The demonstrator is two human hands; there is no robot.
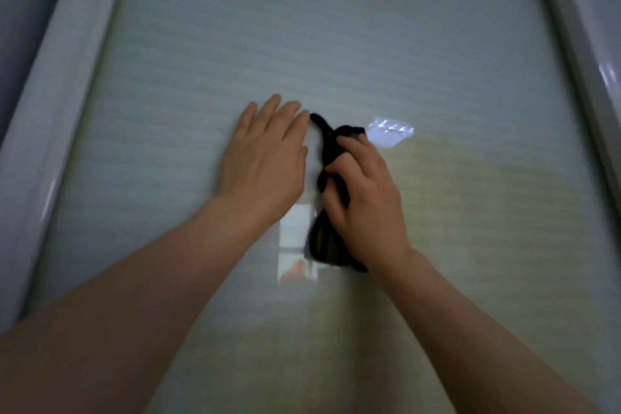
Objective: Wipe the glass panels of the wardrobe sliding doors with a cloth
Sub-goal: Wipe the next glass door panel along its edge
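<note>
Head view. Both forearms were bare from the lower frame edge up to the fingers; no sleeve, cuff or glove covered either. The left hand [265, 158] and the right hand [366, 198] were bare as well. Below the fingers, each wrist showed plain. The nails at the fingertips [276, 98] were short, and blur hid any finer detail.

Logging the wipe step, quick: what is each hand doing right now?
Left hand: open, fingers straight, flat against the glass panel.
Right hand: gripping the black cloth.
</note>
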